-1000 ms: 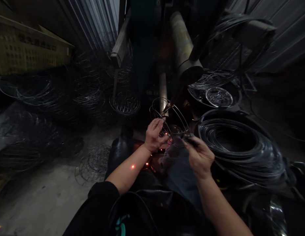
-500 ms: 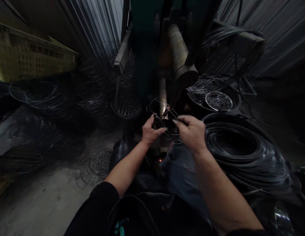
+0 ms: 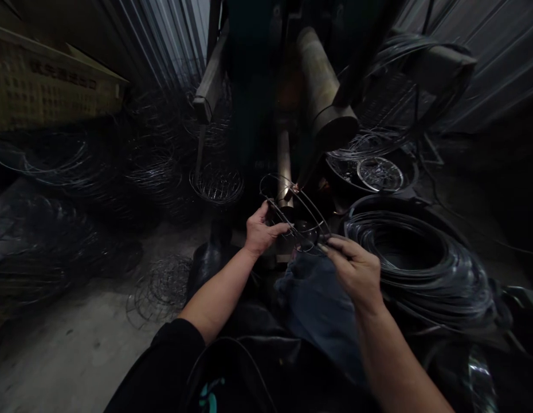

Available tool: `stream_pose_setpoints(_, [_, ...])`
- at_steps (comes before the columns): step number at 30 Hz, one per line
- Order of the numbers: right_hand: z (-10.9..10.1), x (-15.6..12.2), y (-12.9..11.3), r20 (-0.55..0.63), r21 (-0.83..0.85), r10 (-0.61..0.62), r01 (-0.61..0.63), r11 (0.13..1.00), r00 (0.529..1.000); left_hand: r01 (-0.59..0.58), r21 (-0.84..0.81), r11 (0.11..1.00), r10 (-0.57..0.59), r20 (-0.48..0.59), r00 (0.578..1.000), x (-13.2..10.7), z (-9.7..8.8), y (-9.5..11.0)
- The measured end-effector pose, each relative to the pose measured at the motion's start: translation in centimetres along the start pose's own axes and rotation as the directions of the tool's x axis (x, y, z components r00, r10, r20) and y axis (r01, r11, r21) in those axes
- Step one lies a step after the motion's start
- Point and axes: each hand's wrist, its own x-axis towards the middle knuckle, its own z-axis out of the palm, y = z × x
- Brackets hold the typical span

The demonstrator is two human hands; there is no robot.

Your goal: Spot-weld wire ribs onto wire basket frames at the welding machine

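- The left hand (image 3: 260,232) is closed on the near left edge of a wire frame (image 3: 306,207), thumb on top and fingers curled beneath
- The right hand (image 3: 355,269) pinches the frame's lower right rim between thumb and fingertips
- The frame is a small cage of thin rings and ribs, held in the air between both hands and tilted; its far top meets the pointed tip below a heavy cylinder (image 3: 324,109) on the dark machine straight ahead
- Below the hands, a blue cloth (image 3: 318,304) lies across the person's lap over a black apron (image 3: 258,367)
- Just right of the right hand sits a big coil of black wire (image 3: 416,258); behind it is a round tub (image 3: 404,166) holding shiny wire rings
- To the left, well apart from the hands, dark wire baskets (image 3: 155,172) are heaped in piles, and one flat wire piece (image 3: 163,287) lies on the floor (image 3: 55,355), which is bare grey concrete
- Corrugated metal sheeting (image 3: 163,34) walls the room on both sides, and the light is dim
- A yellow crate (image 3: 47,86) at upper left carries a row of dark characters, too blurred to read
- A teal mark (image 3: 210,393) shows on the dark clothing at the bottom edge; I cannot make out what it says
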Motion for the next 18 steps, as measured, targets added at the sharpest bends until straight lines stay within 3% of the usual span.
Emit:
stream_pose_setpoints(5, [1.6, 2.7, -2.1, 0.016, -0.069, -0.07, 0.071, 0.995, 0.997, 0.037, -0.12, 0.992, -0.041, -0.032, 0.999, 0.8, -0.4, -0.7])
stream_pose_setpoints(11, [2.9, 6.4, -3.6, 0.086, -0.121, -0.02, 0.03, 0.992, 0.996, 0.0, -0.135, 0.991, -0.005, -0.04, 0.999, 2.2, -0.2, -0.4])
stream_pose_setpoints(15, [3.2, 7.3, -3.6, 0.084, -0.127, 0.029, -0.018, 0.992, 0.996, 0.052, -0.139, 0.989, -0.056, -0.024, 0.998, 2.3, 0.3, -0.2])
stream_pose_setpoints(18, [2.6, 6.9, -3.4, 0.073, -0.122, -0.006, 0.015, 0.992, 0.997, 0.106, -0.171, 0.98, -0.108, -0.002, 0.994, 1.9, 0.6, -0.2])
